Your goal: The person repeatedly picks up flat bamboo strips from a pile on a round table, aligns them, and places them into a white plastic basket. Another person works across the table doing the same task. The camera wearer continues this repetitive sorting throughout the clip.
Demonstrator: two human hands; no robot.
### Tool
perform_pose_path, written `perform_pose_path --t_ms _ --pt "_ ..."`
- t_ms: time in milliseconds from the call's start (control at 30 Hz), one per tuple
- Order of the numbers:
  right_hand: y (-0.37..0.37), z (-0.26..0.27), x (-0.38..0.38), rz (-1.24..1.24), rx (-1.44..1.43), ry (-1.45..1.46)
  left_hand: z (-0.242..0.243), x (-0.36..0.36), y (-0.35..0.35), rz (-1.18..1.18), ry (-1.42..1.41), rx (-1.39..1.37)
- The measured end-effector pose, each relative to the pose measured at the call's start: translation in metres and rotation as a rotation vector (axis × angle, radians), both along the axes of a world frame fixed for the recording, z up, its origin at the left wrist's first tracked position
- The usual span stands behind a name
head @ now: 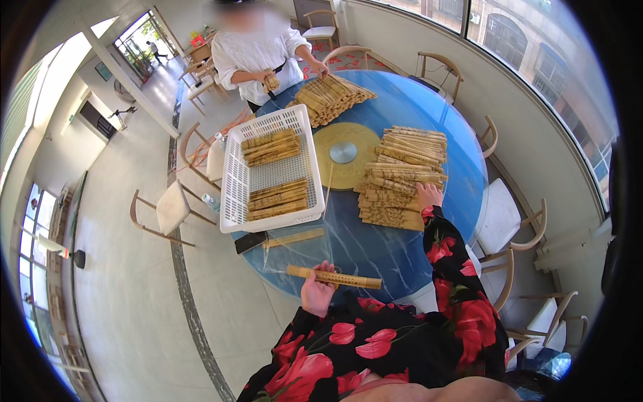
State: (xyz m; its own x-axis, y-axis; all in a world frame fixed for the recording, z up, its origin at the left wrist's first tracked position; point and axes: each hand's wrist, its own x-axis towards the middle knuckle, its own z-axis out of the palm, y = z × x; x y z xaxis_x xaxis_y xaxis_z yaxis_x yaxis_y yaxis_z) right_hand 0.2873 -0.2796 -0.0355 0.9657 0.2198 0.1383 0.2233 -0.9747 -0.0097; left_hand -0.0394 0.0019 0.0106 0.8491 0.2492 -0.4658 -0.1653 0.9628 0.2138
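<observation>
My left hand (pixel 319 291) holds a printed bamboo strip (pixel 356 280) near the table's front edge; the strip lies across my fingers and points right. It may be more than one strip, which I cannot tell. My right hand (pixel 429 195) reaches out to a large pile of bamboo strips (pixel 409 151), fingers at the pile's right edge. Whether those fingers pinch a strip is unclear. Another strip (pixel 294 237) lies under or in a clear plastic sheet (pixel 301 251), left of centre. Bundles of strips (pixel 277 198) sit inside a white slotted plastic basket (pixel 317 176).
Across the round blue marble-patterned table (pixel 382 251), a co-worker (pixel 261 55) handles a second pile of strips (pixel 331 98). A gold turntable (pixel 321 135) occupies the middle. A dark phone (pixel 250 242) lies by the basket. Wooden chairs (pixel 173 206) surround the table; a plastic bottle (pixel 211 202) is at left.
</observation>
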Motion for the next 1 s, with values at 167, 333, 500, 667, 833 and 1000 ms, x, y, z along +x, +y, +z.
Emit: perform_pose_path --t_ms 167,333,500,667,833,1000 --pt "0.003 -0.005 -0.004 0.054 0.052 -0.207 -0.003 -0.005 -0.010 -0.062 0.009 0.007" --pt "-0.001 -0.003 -0.005 0.043 0.054 -0.065 -0.012 0.008 -0.016 -0.160 0.032 -0.089" --pt "0.006 0.005 -0.028 0.090 0.097 -0.128 -0.022 0.013 -0.009 -0.141 0.055 -0.051" --pt "-0.005 0.007 -0.052 0.118 0.216 -0.198 -0.031 0.019 -0.011 -0.162 0.111 -0.018" --pt "-0.001 0.005 -0.114 0.013 0.407 -0.205 -0.033 0.023 -0.011 -0.134 0.145 -0.020" --pt "0.019 -0.015 -0.204 -0.050 0.635 0.038 -0.040 0.024 -0.009 -0.130 0.197 -0.013"
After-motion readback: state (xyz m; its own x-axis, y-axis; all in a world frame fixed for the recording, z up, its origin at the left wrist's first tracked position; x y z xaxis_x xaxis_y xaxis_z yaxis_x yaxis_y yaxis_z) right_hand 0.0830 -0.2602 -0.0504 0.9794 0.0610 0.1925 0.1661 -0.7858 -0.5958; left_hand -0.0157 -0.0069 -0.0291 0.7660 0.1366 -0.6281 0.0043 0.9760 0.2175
